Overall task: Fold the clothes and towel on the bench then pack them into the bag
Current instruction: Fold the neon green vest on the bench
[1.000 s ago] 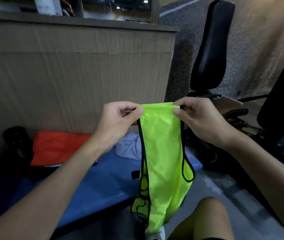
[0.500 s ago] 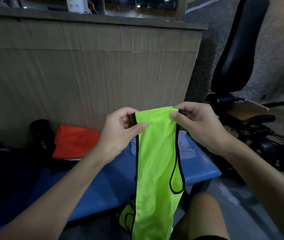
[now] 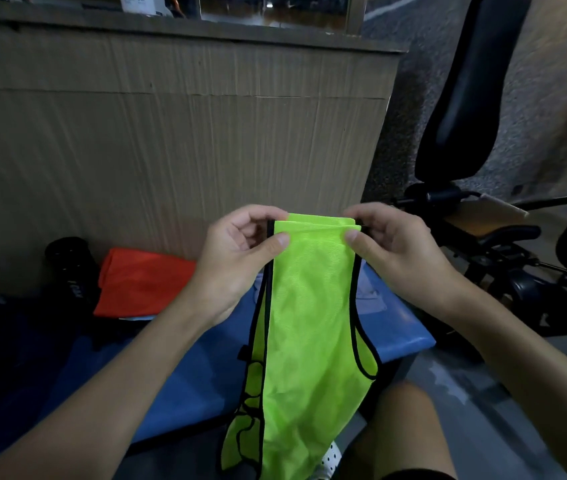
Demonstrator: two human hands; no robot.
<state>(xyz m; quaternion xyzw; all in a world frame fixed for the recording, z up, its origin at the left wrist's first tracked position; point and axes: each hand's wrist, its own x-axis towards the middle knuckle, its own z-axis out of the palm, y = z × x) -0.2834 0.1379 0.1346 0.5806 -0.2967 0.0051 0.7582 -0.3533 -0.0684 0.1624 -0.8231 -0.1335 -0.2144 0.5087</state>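
A neon green mesh vest (image 3: 309, 327) with black trim hangs lengthwise in front of me, doubled over at the top. My left hand (image 3: 237, 261) pinches its top left corner and my right hand (image 3: 392, 254) pinches the top right corner, both above the blue bench (image 3: 178, 368). A folded orange garment (image 3: 143, 282) lies on the bench at the back left. A pale towel (image 3: 368, 292) lies behind the vest, mostly hidden. A dark bag (image 3: 11, 348) sits at the left end of the bench.
A black cylinder (image 3: 67, 265) stands beside the orange garment against the wooden partition (image 3: 171, 140). Black gym equipment with a padded backrest (image 3: 465, 98) stands on the right. My knee (image 3: 406, 431) is below the vest.
The view has swung left and slightly down, shifting the bench and gym equipment to the right. Both hands keep their pinch on the vest's top edge, now pulled flatter and more even.
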